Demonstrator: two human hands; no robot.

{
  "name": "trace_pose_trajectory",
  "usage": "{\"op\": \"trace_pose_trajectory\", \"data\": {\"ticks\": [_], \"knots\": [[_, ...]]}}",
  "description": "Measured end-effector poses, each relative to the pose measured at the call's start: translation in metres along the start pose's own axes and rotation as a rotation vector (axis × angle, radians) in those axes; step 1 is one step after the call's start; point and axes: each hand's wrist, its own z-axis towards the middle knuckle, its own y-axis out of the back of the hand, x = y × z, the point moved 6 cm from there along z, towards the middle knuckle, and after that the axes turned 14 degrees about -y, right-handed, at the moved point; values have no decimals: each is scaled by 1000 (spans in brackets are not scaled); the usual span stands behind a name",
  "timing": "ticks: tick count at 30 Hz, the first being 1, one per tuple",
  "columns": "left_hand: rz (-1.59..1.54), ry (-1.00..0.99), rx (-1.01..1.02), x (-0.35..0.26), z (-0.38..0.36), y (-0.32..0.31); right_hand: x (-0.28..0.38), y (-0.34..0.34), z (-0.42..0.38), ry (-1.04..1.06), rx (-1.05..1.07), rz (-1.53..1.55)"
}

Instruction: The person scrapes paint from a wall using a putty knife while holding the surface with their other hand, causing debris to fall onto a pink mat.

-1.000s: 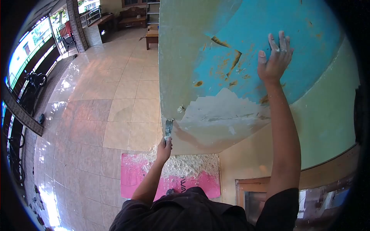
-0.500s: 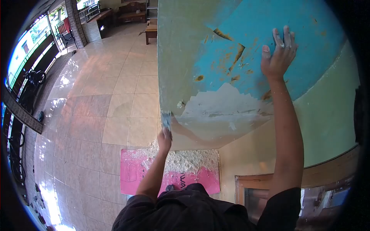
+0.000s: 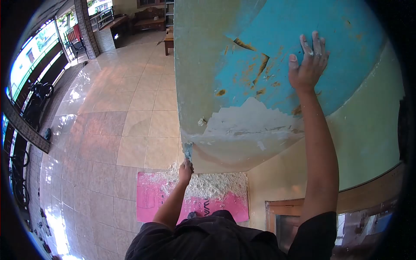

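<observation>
My left hand (image 3: 186,171) is closed around the handle of a scraper (image 3: 188,151), whose blade lies against the lower left edge of the wall (image 3: 234,151). White dust and streaks mark the skin of my right hand (image 3: 308,65), which rests with spread fingers on the turquoise painted part of the wall (image 3: 342,39). To the left of that hand, the paint is cracked and peeling, with brown patches (image 3: 262,67) showing. Below them spreads a pale grey bare patch (image 3: 247,116).
A pink sheet (image 3: 151,201) covered in white scrapings (image 3: 216,185) lies on the floor at the wall's foot. Low on the right is a wooden frame (image 3: 284,203). The tiled floor (image 3: 138,104) stretches left, with a wooden bench (image 3: 149,21) at the back.
My left hand has moved the scraper down along the wall's edge. My right hand stays on the turquoise paint; the whole view has shifted slightly.
</observation>
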Motion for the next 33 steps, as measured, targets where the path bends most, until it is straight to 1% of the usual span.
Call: {"op": "trace_pose_trajectory", "data": {"ticks": [1, 2, 3, 4, 6, 9, 10, 12, 13, 17, 19, 20, 22, 23, 24, 26, 27, 28, 30, 31, 33], "knots": [[-1, -1, 3, 1, -1, -2, 0, 0, 0, -1, 6, -2], [-49, -54, 3, -1, -3, -5, 0, -1, 0, 0, 6, -4], [-98, -106, 2, -10, -8, -8, 0, -1, 0, -2, 6, 4], [-98, -106, 3, -27, -9, -14, 0, -1, 0, -5, 5, 11], [232, -305, 115, -78, -1, -34, 0, 0, 0, -3, 5, 1], [260, -293, 136, -131, 7, -60, 0, 1, 0, -7, 6, -7], [259, -296, 136, -136, 4, -65, 0, 1, 0, -11, 8, -7], [101, -218, 140, -139, 0, -74, 0, 0, 1, -6, 3, -6], [127, -198, 133, -141, -5, -73, 0, 0, 0, -1, 1, -6], [128, -250, 132, -153, -12, -67, -1, 0, -1, -4, -5, 6], [171, -447, 121, -187, -9, -66, -1, 0, -1, -7, -1, -2], [172, -449, 122, -195, -8, -64, -1, 1, 0, -8, -4, -3], [325, -658, 140, -224, -11, -65, 0, 2, 0, -6, -12, 2], [392, -704, 167, -236, -14, -65, -1, 2, -1, -7, -16, 0], [394, -707, 168, -235, -12, -63, -3, 2, -3, -11, -9, -7], [657, -703, 47, -223, -6, -54, -4, 3, -6, -17, -2, -16], [721, -668, 34, -214, -5, -51, -5, 4, -8, -21, 1, -20], [722, -671, 35, -195, -3, -44, -5, 3, -8, -24, 3, -25], [488, -330, 155, -127, 7, -30, -6, 2, -10, -25, -4, -33], [488, -333, 160, -115, 4, -29, -6, 2, -10, -26, -1, -37], [209, -157, 146, -92, -8, -29, -7, 3, -9, -25, 3, -35]]}}
